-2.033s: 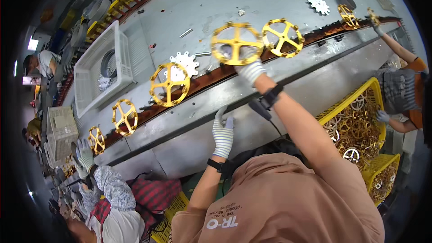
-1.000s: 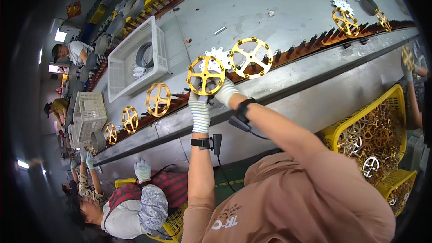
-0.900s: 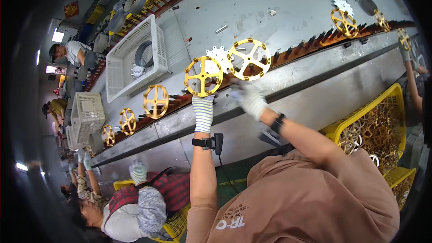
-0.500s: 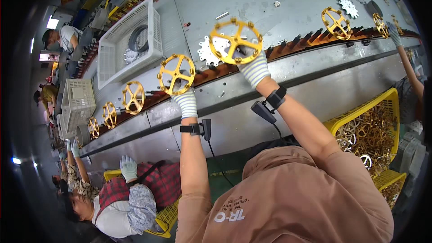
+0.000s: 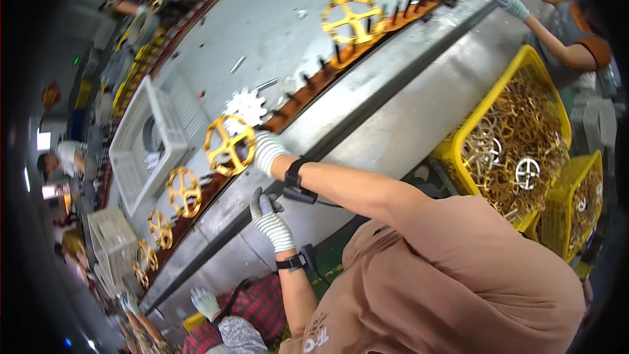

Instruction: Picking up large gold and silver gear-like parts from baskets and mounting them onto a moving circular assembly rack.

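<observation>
My right hand (image 5: 268, 152), in a striped glove, is at the edge of a gold four-spoked wheel (image 5: 229, 146) and grips it. Its fingertips are partly hidden behind the wheel. The wheel stands upright at the brown peg rail, in front of a silver toothed disc (image 5: 246, 106). Below it, my left hand (image 5: 270, 223) is raised empty by the metal ledge, its grey-tipped fingers apart. More gold wheels stand along the rail, such as one (image 5: 183, 191) to the left and another (image 5: 354, 19) farther right.
A white plastic crate (image 5: 147, 147) holding a grey ring stands on the table at left. Yellow baskets (image 5: 452, 151) of gold and silver parts are at right. Co-workers' gloved hands appear at the upper right (image 5: 511, 4) and lower left (image 5: 206, 303). Two metal pins lie near the toothed disc.
The view has turned right. My left hand has let go of its gold wheel and drawn back. My right hand has brought its wheel left and down, toward the other wheels on the rail.
</observation>
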### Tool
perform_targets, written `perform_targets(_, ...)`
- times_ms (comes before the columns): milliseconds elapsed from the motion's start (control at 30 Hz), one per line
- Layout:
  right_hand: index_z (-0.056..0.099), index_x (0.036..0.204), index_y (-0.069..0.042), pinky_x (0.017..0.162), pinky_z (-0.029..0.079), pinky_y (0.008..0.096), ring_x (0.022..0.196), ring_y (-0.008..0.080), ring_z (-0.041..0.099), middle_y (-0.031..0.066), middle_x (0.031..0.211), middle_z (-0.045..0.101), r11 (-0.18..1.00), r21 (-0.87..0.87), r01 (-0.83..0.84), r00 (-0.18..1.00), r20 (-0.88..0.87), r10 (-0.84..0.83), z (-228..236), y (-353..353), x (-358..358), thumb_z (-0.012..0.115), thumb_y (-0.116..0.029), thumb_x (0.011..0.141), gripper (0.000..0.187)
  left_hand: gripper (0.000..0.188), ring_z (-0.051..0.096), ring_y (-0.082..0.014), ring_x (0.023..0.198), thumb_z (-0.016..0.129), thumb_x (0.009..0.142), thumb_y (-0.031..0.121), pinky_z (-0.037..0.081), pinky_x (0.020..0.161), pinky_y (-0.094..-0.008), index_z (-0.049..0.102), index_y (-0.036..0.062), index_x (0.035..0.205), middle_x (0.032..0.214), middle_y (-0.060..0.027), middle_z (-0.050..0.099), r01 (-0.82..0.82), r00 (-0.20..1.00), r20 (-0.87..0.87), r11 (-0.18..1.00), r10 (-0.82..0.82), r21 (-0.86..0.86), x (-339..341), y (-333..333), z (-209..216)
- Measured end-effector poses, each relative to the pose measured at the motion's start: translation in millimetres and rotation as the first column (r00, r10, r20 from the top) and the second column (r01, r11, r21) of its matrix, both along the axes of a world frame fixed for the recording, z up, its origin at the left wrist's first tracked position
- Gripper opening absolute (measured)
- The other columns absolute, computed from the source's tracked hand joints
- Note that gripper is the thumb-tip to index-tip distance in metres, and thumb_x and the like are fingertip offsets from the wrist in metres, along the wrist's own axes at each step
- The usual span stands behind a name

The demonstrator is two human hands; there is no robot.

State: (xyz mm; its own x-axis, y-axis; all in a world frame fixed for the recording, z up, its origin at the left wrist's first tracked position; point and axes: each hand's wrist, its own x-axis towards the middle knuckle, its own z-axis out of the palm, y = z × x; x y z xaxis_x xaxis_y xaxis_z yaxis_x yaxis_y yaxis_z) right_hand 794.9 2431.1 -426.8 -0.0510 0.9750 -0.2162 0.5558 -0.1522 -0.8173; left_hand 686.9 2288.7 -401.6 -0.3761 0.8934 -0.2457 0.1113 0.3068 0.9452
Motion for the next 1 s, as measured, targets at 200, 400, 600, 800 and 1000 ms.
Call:
perform_targets(200,0.057,0.112,-0.007,0.078,0.049,0.0415,0.091,0.0368,0.06,0.0159,0.098,0.065,0.876,0.235,0.422,0.906,-0.153,-0.395,-12.3,-35.0,198.8,0.052,-0.027,0.092,0.028,0.029,0.052,-0.0078,0.057,0.056,0.094,0.024,0.046,0.051,-0.0238,0.06,0.0005,0.111,0.074,-0.0046,0.061,0.159,0.987,0.022,0.984,-0.157,-0.076,32.3,-6.2,7.3)
perform_targets(400,0.058,0.116,-0.012,0.08,0.05,0.0367,0.098,0.0259,0.061,0.0068,0.11,0.064,0.858,0.501,-0.112,0.722,0.634,-0.276,-20.5,54.0,273.6,0.056,-0.019,0.085,0.032,0.024,0.052,-0.0076,0.058,0.053,0.095,0.019,0.046,0.053,-0.0228,0.061,0.0034,0.113,0.075,-0.0034,0.06,0.241,0.969,0.124,0.938,-0.216,-0.251,60.9,-39.3,-27.9)
perform_targets(600,0.064,0.101,-0.004,0.062,0.052,0.0293,0.066,0.0154,0.063,0.0071,0.086,0.068,0.777,0.626,0.068,0.997,-0.075,-0.027,33.7,51.4,171.5,0.065,-0.016,0.086,0.02,0.025,0.053,-0.0075,0.058,0.053,0.095,0.016,0.046,0.052,-0.0223,0.059,0.0022,0.115,0.075,-0.0024,0.058,0.163,0.969,0.231,0.931,-0.09,-0.325,55.7,-72.8,-40.9)
perform_targets(800,0.064,0.104,-0.006,0.084,0.05,0.0382,0.098,0.0297,0.062,0.0134,0.103,0.067,0.888,0.459,-0.02,0.968,-0.213,0.132,-10.4,47.6,57.8,0.057,-0.018,0.082,0.026,0.025,0.052,-0.0064,0.057,0.052,0.095,0.016,0.046,0.052,-0.0216,0.059,0.0018,0.115,0.076,-0.0021,0.059,0.053,0.971,0.238,0.951,0.022,-0.305,37.5,-88.2,-36.7)
perform_targets(1000,0.063,0.105,-0.006,0.078,0.052,0.0423,0.091,0.0323,0.064,0.0146,0.101,0.067,0.855,0.507,-0.109,0.959,-0.173,0.225,0.0,37.4,-1.3,0.059,-0.022,0.082,0.028,0.025,0.053,-0.0064,0.058,0.051,0.095,0.014,0.046,0.052,-0.0214,0.059,0.0036,0.116,0.076,-0.0025,0.06,-0.081,0.958,0.236,0.944,0.162,-0.32,6.9,-121.7,-34.1)
